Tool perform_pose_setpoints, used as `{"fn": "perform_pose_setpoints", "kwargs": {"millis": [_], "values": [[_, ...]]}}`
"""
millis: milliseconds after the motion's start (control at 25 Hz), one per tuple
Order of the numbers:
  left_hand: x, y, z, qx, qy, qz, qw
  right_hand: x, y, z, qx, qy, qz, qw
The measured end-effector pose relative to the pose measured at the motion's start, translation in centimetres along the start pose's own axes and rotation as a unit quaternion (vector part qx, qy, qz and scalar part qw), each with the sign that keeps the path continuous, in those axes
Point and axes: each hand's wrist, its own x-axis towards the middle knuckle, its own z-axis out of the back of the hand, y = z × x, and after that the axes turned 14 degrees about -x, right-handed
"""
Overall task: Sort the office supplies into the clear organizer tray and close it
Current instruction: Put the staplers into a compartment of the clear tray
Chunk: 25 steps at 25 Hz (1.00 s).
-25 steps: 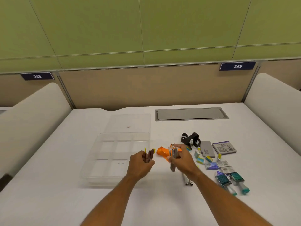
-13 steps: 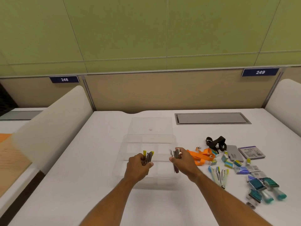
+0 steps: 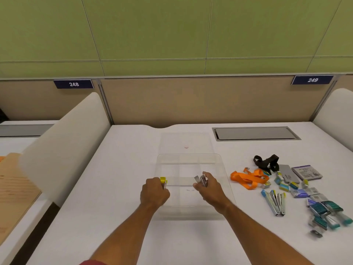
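A clear organizer tray (image 3: 191, 156) with dividers sits in the middle of the white table, its clear lid (image 3: 186, 140) lying flat behind it. My left hand (image 3: 153, 194) grips a yellow-ended stapler (image 3: 163, 181) at the tray's left edge. My right hand (image 3: 208, 190) grips grey metal staplers (image 3: 202, 180) over the tray's near middle compartment. To the right lie an orange lanyard (image 3: 248, 178), a black lanyard (image 3: 266, 162), more staplers (image 3: 275, 200), small staple boxes (image 3: 288, 185) and teal staple removers (image 3: 324, 213).
A grey card holder (image 3: 289, 174) and a purple-edged box (image 3: 307, 172) lie at the far right. A metal cable hatch (image 3: 256, 133) is set in the table behind. White curved dividers (image 3: 63, 142) flank the desk on both sides.
Both hands, each holding staplers, moved left from the supply pile to over the tray. The camera turned left, so the pile now sits further right.
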Motion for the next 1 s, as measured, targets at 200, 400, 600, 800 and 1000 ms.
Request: {"fn": "perform_pose_setpoints", "kwargs": {"millis": [200,400,600,800,1000], "values": [[1.6,0.5,-0.5,0.070,0.052,-0.052,0.995,0.7,1.1,-1.9,-0.032,-0.026,0.002,0.999],[2.5,1.0,-1.1,0.137,0.093,-0.083,0.983,1.7,2.2,-3.3,-0.042,-0.029,-0.007,0.999],[2.9,1.2,-2.1,0.182,0.112,-0.091,0.973,2.9,3.8,-5.5,-0.136,-0.064,-0.001,0.989],[3.2,1.4,-2.3,0.158,0.125,-0.086,0.976,3.5,4.9,-7.3,-0.199,-0.042,-0.009,0.979],[4.0,1.3,-0.4,0.147,0.105,-0.105,0.978,4.2,5.4,-8.1,-0.253,-0.042,-0.012,0.967]]}}
